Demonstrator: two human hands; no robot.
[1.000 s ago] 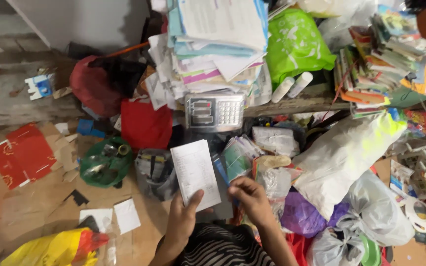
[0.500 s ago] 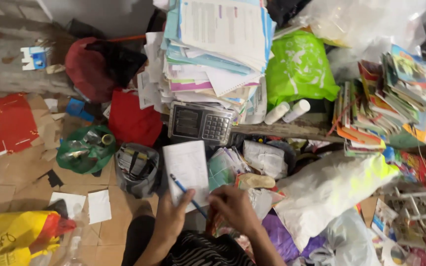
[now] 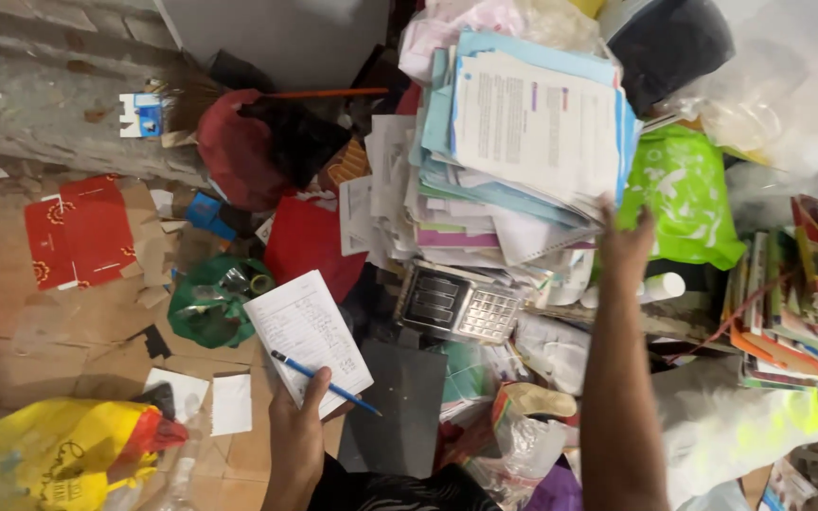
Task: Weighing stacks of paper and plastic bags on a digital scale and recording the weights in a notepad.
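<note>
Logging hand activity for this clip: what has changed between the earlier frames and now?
The right hand left the notepad and reached up to the edge of the paper stack on the scale. The blue pen, at the right hand half a second ago, now lies across the notepad under the left hand. The left hand holds the notepad as before; the stack stays on the scale.

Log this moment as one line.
left hand: holds notepad, pen | right hand: on paper stack
</note>
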